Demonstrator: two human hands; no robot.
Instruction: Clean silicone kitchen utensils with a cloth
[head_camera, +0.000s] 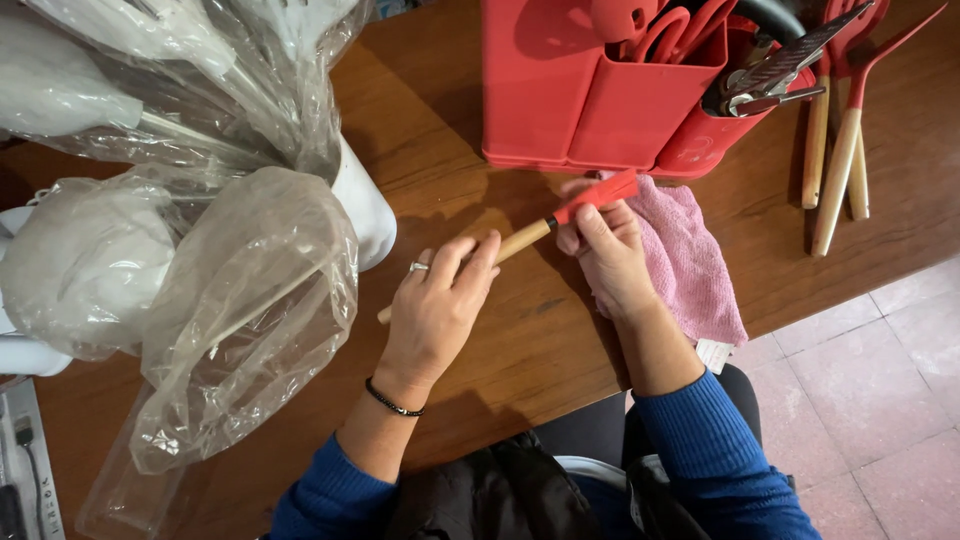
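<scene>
Looking down from head height, the view shows a person in blue sleeves seated at a brown wooden bench (480, 330). The left hand (435, 310), wearing a ring and a black bracelet, has its fingers (470, 262) closed around the wooden handle of a kitchen utensil (530, 236). The utensil lies at a slant just above the bench, its red head pointing up and to the right. The right hand (605, 260) has its fingers curled over that red head, pressing it against a pink cloth (690, 262) that lies spread beneath, one corner hanging over the bench edge.

Just beyond the hands stands a red holder (590, 100) packed with more red tools and a metal one. To its right, several utensils with wooden handles (835, 170) lie loose on the bench. On the left, crumpled clear plastic bags (240, 300) cover white objects.

Judging from this, the grip on the smooth handle sits near its middle, so a firm rub could twist the utensil out of the left hand. The cloth's overhanging corner could also drag it off the bench toward the tiled floor (880, 400).
</scene>
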